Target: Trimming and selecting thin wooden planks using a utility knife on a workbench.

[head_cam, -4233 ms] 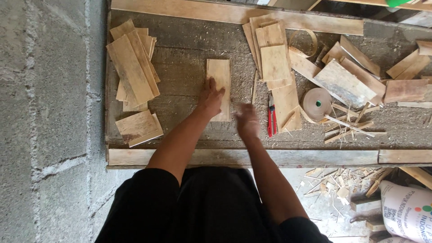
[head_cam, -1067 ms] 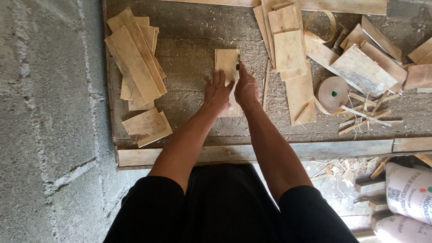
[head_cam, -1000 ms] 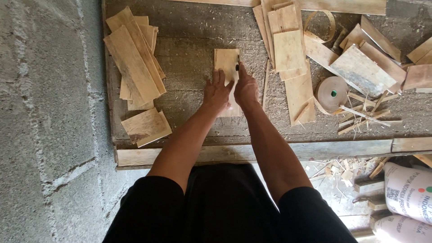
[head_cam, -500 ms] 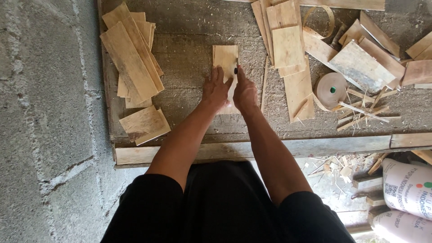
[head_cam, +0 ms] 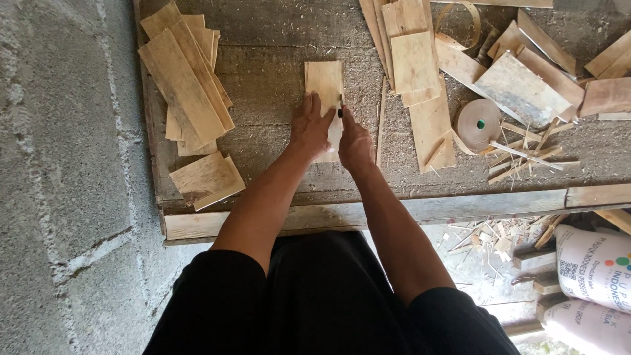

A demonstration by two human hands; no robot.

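Observation:
A thin pale wooden board (head_cam: 323,80) lies lengthwise in the middle of the rough workbench (head_cam: 276,72). My left hand (head_cam: 311,128) presses flat on the board's near half, fingers pointing away from me. My right hand (head_cam: 355,141) is closed beside it at the board's right edge. It grips a small tool whose dark tip (head_cam: 340,112) touches that edge. The rest of the tool is hidden in the fist.
Long thin boards are stacked at the bench's left (head_cam: 187,85), with two short offcuts (head_cam: 207,179) nearer me. More boards (head_cam: 414,59), a tape roll (head_cam: 478,121) and splinters lie to the right. A concrete wall (head_cam: 59,164) stands left; printed sacks (head_cam: 595,263) sit at lower right.
Four seconds ago my right hand hovered beside a red-handled tool lying on the bench. Now it is closed against the board's right edge, and that tool has gone from its spot. The last second shows almost no movement.

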